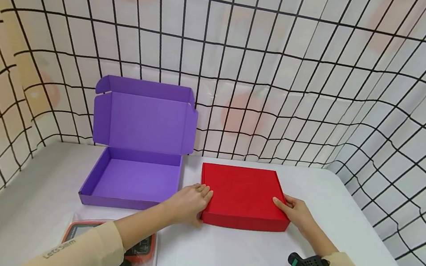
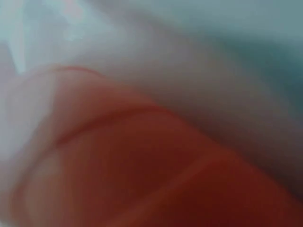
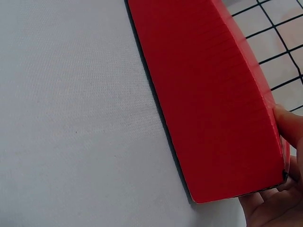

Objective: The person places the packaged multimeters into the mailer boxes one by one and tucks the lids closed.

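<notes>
A closed red cardboard box (image 1: 243,195) lies flat on the white table, with a hand at each side. My left hand (image 1: 190,199) grips its left side, fingers curled at the edge and thumb low near the front corner. At the right side my right hand (image 1: 297,211) holds the box, thumb on the top edge. The right wrist view shows the red front wall (image 3: 208,104) and the right hand's fingers (image 3: 274,208) curled round the corner. In the left wrist view everything is blurred, with an orange-red surface filling the lower part.
An open purple box (image 1: 138,181) with its lid raised stands left of the red one. Partly under my left forearm lies an orange-rimmed dark item (image 1: 147,250) in a clear plastic bag. Behind the white table (image 1: 228,261) rises a white sheet with a black grid (image 1: 224,80).
</notes>
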The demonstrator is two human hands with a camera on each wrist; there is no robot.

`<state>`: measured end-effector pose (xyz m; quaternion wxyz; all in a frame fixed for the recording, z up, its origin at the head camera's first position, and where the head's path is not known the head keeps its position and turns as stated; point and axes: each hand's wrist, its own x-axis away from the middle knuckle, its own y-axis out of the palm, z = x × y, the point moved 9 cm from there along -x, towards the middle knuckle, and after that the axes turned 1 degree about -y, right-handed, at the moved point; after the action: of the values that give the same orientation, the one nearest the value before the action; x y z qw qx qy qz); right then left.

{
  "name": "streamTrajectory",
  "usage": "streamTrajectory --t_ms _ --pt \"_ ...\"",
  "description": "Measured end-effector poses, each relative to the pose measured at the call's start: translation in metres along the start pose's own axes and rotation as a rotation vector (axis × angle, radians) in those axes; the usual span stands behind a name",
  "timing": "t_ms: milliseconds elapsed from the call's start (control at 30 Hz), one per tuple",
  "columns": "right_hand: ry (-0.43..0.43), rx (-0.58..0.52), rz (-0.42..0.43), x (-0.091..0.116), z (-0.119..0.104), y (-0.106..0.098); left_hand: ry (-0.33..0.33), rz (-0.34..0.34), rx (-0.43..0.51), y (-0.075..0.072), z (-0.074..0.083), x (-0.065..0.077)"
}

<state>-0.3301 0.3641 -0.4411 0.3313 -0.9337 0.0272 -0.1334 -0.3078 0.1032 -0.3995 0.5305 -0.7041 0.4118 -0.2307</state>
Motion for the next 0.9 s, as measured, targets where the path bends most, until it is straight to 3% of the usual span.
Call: streamTrajectory --t_ms 167,567,900 --pt "-0.002 -0.001 0.002 -0.0002 0.0004 -0.0007 -0.006 0.014 -0.017 0.0005 0.0012 0.0002" --pt "-0.019 -0.03 -0.018 -0.0018 0.002 0.0003 -0.037 0.129 0.014 -0.0027 0.0027 0.0058" --pt "-0.012 -0.085 -0.03 0.0027 0.0018 0.007 -0.118 0.063 0.154 -0.0036 -0.0042 0.0072"
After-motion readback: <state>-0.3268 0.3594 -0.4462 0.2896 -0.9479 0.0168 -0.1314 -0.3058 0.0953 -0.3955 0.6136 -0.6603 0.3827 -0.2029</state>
